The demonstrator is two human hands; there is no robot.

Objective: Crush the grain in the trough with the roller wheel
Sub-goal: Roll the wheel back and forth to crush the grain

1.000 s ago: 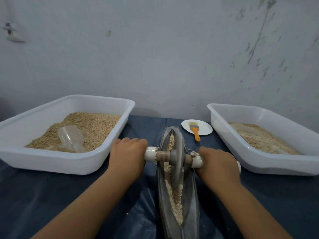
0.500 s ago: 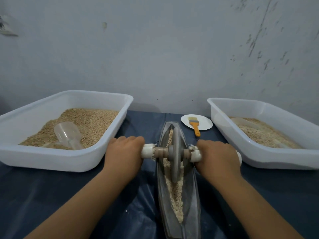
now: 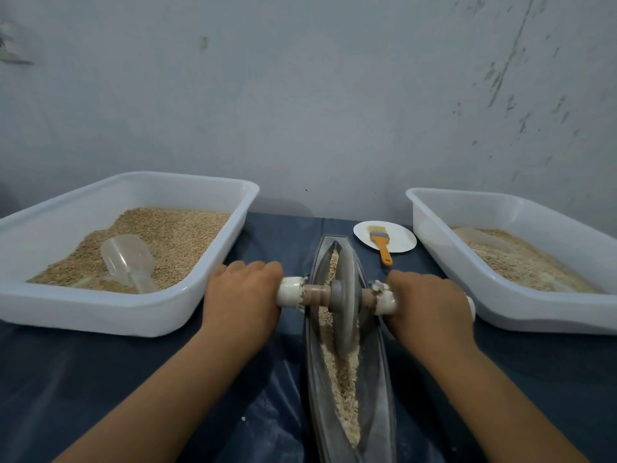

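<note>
- My left hand [image 3: 243,297] was curled round the white left handle [image 3: 289,296] of the wheel's axle, holding it firmly.
- My right hand [image 3: 429,305] gripped the right handle [image 3: 384,297] the same way, fingers wrapped over the top; the handle's white end poked out past my knuckles at 3 o'clock.
- The wheel [image 3: 345,295] stood upright in the trough [image 3: 377,379], in its far half, toward 12 o'clock.
- The trough lay lengthwise on the bench [image 3: 83,379], running from 12 to 6 o'clock between my arms.
- The grain [image 3: 344,389] on the near side of the wheel looked pale and broken, so I judged that stretch already partly crushed.
- A thin line of grain showed beyond the wheel at 12 o'clock; I could not tell how fine it was.
- I judged the crushing well under way but not finished: coarse bits were visible in the near heap, and more passes along the full length seemed needed.
- At 9 o'clock sat a tub [image 3: 140,315] of whole grain with a clear scoop [image 3: 128,259] lying in it.
- At 3 o'clock sat a second tub [image 3: 500,309] with paler meal.
- A brush [image 3: 380,243] lay on a small plate [image 3: 400,243] at 1 o'clock, unused.
</note>
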